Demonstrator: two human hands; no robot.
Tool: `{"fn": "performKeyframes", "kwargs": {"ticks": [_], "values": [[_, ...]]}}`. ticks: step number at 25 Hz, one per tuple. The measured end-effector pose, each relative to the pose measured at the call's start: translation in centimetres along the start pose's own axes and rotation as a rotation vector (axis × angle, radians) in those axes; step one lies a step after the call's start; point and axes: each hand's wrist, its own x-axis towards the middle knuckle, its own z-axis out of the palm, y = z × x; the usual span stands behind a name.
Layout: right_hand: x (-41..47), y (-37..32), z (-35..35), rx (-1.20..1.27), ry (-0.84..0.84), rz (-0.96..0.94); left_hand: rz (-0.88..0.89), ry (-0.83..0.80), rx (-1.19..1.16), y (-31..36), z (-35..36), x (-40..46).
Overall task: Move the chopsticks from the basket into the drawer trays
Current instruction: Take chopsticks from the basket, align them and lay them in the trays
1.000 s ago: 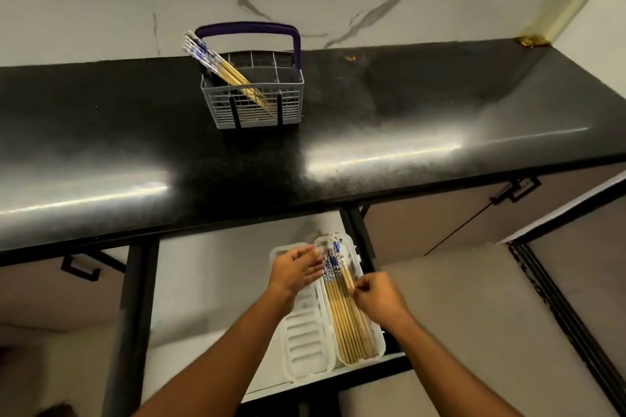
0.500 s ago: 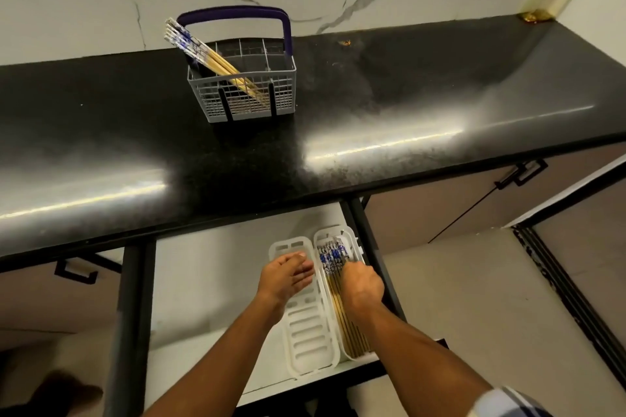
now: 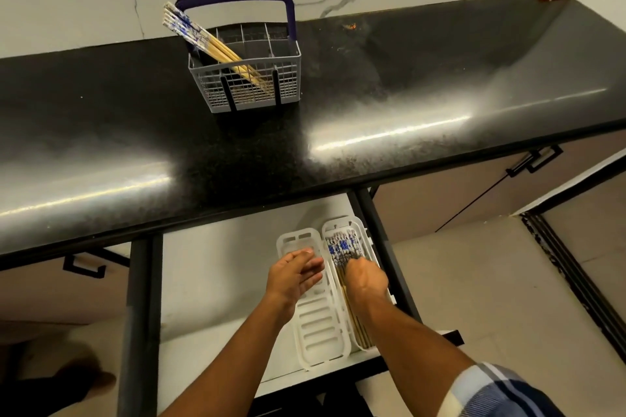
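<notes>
A grey basket with a purple handle stands on the black counter and holds several chopsticks leaning to the upper left. Below, in the open drawer, lie two white slotted trays side by side. The right tray holds a bundle of chopsticks with blue-patterned tops. My right hand lies over that bundle with its fingers curled down onto the sticks. My left hand hovers with straight fingers over the left tray, which holds nothing that I can see.
The black counter overhangs the back of the white drawer. Black frame posts stand at the drawer's left and right sides. A closed cabinet front with a black handle is at the right. Marble wall behind.
My right hand slid up the bundle toward the patterned tops and turned fingers-down onto it. My left hand drew back slightly over the left tray. The view shifted a little.
</notes>
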Motion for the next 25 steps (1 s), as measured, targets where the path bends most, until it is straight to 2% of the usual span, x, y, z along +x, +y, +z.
{"fn": "performKeyframes", "kwargs": {"ticks": [11,21,25], "values": [[-0.6,0.4,2.0,0.01,-0.004,-0.044,-0.008,0.016,-0.048,0.4,-0.8,0.0],[-1.3,1.2,2.0,0.118,0.086,-0.064,0.015,0.006,-0.046,1.0,-0.4,0.2],[-1.4,0.2,0.2,0.177,0.13,-0.102,0.082,0.029,0.009,1.4,-0.6,0.3]]}}
